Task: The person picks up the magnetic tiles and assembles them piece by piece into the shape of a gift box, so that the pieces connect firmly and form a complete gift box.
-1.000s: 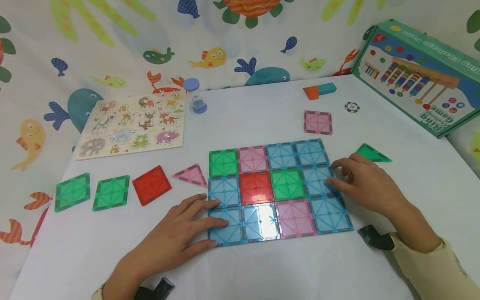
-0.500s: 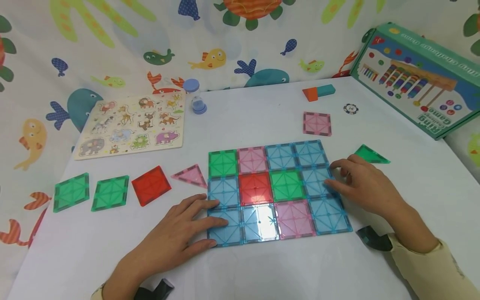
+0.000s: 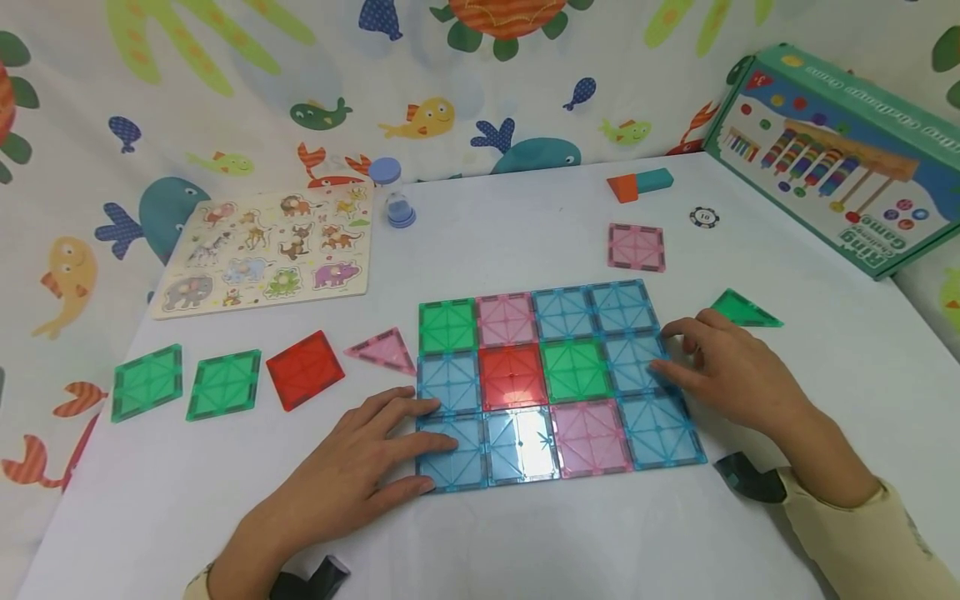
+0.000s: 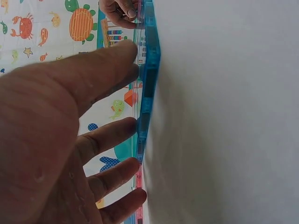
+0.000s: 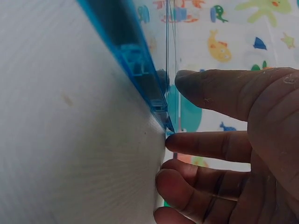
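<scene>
On the bench (image 3: 570, 542), about midway between its side edges, the tile grid (image 3: 576, 371) is touched by the left hand (image 3: 360, 462), fingers spread, and right hand (image 3: 738, 379), fingers bent, apart from thumb; it could be split by uneven pushing.

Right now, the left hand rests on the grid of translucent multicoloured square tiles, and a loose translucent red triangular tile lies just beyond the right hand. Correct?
The loose translucent triangular tile just beyond the right hand is green, not red, as the head view shows; the rest stands.
</scene>
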`<state>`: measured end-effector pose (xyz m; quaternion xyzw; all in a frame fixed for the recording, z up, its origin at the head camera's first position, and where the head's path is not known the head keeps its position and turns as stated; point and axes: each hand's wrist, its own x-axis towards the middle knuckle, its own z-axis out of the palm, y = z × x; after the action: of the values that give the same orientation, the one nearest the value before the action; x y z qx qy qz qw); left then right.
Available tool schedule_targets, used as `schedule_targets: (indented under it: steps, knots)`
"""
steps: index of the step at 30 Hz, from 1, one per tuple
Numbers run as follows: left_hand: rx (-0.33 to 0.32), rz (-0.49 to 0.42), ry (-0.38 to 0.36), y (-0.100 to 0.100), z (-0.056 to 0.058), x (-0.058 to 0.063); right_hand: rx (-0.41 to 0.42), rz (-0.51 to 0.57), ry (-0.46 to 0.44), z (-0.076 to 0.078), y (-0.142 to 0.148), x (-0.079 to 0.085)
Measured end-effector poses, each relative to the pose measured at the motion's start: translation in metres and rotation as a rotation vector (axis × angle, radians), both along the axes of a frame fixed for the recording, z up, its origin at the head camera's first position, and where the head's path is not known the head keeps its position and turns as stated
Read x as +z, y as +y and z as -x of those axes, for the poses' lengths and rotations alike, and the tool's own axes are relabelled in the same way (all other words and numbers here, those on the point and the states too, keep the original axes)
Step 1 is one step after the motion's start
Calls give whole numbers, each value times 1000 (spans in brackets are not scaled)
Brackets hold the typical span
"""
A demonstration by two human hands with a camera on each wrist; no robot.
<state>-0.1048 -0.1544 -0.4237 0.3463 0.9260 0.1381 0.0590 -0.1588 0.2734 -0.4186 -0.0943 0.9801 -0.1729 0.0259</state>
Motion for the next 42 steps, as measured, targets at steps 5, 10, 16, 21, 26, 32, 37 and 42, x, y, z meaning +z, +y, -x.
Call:
schedule_targets:
  steps: [5,10,16,21,26,32,37,42]
  knots:
    - [-4,3,4,0,0,0,0,-7,0,0,-1,0]
    - [-3,8,4,0,0,0,3,-8,15,-1,-1,0]
    - [3,12,-13,0,-1,0,7,-6,28,-1,-1,-1]
    - [-1,9,-13,0,-1,0,6,-6,24,-1,-1,0]
    - [-1,5,-11,0,-1,1,4,-3,28,-1,-1,1]
    - [-8,-5,-11,0,0,1,3,-7,28,0,-1,1]
    - [-1,-3,-26,0,0,1,-1,-5,9,-1,-1,1]
    - [3,3,-29,0,-1,1,1,-11,12,-1,-1,0]
